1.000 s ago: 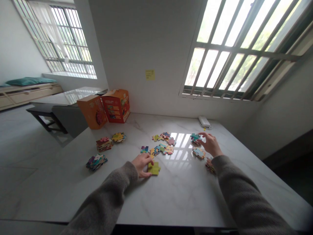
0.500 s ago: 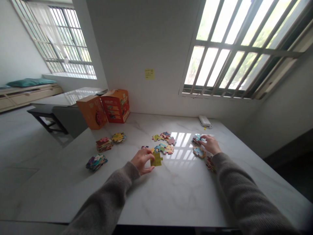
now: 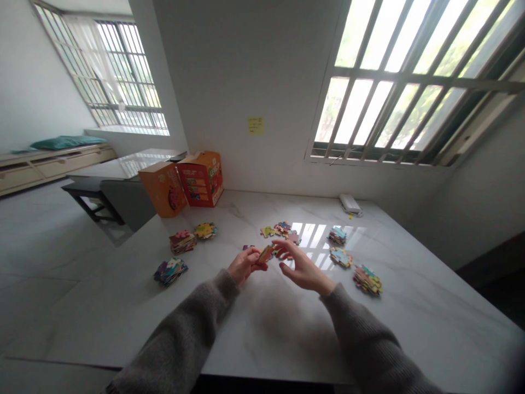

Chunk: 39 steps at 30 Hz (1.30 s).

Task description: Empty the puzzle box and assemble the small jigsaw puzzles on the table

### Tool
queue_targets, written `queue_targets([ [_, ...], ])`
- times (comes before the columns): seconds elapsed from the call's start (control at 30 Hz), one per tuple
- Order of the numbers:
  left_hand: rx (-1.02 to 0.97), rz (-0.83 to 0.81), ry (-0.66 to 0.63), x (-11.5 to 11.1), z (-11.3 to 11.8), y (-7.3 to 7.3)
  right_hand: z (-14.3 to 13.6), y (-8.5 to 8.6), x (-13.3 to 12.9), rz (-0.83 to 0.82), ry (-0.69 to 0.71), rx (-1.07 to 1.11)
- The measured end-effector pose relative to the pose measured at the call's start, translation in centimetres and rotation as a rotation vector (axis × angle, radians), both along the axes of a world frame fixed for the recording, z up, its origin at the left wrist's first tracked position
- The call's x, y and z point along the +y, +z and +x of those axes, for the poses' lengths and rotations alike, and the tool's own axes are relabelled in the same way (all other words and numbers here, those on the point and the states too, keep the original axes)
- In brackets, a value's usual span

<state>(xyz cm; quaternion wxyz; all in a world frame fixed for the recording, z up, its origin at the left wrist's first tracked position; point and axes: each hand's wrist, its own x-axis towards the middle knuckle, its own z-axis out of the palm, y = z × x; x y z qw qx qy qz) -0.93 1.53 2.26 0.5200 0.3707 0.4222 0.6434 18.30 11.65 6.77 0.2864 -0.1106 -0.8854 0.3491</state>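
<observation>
My left hand (image 3: 247,265) is closed on a puzzle piece (image 3: 266,254), held tilted on edge a little above the table. Right beside it, my right hand (image 3: 299,266) has its fingers apart and seems to hold nothing; whether a fingertip touches the piece I cannot tell. Behind the hands lies a loose group of puzzle pieces (image 3: 283,227), partly covered by my fingers. On the right, a stack of blue-topped pieces (image 3: 337,235), a pale blue and yellow pile (image 3: 340,256) and a multicoloured pile (image 3: 368,280) lie in a row.
At the left are a red-topped stack of pieces (image 3: 182,241), a yellow pile (image 3: 205,230) and a purple and teal pile (image 3: 170,271). Two orange boxes (image 3: 202,179) stand at the back left. A white power strip (image 3: 350,204) lies by the wall.
My right hand has left the blue-topped stack and come across to the left hand, its fingers apart. My left hand has lifted and tilted the puzzle piece off the table.
</observation>
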Motion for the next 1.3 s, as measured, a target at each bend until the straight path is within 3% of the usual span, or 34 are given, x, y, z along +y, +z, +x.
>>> queue_targets([
  [0.1, -0.171, -0.047, -0.026, 0.0, -0.1, 0.4, -1.5, -0.5, -1.5, -0.049, -0.092, 0.058],
  [0.2, -0.168, -0.086, -0.051, -0.1, -0.1, 0.6, -2.4, -1.7, -1.6, -0.224, -0.117, 0.065],
  [0.37, -0.042, -0.090, 0.035, 0.1, -0.1, -0.3, -2.8, -3.4, -2.4, -0.571, -0.088, 0.122],
  [0.47, 0.117, -0.039, 0.077, 0.3, -0.4, -0.9, -2.7, -3.7, -2.5, -0.645, -0.124, 0.190],
  [0.6, 0.254, 0.051, 0.120, -0.1, -0.4, -0.6, -2.5, -3.9, -2.0, -0.669, -0.181, 0.241],
  [0.8, 0.297, 0.012, -0.178, -1.1, 0.4, -0.7, -2.2, -4.5, -1.6, -0.428, -0.207, 0.189],
  [1.03, 0.471, -0.007, 0.044, 0.2, -0.3, -1.9, -1.8, -4.4, -1.7, -0.177, -0.235, 0.223],
  [1.17, 0.236, -0.033, 0.186, 0.7, -0.8, -1.9, -1.7, -4.1, -1.9, 0.043, -0.248, 0.224],
  [1.3, 0.117, -0.052, 0.133, 0.6, -0.6, -1.7, -1.6, -4.0, -1.9, 0.219, -0.194, 0.162],
])
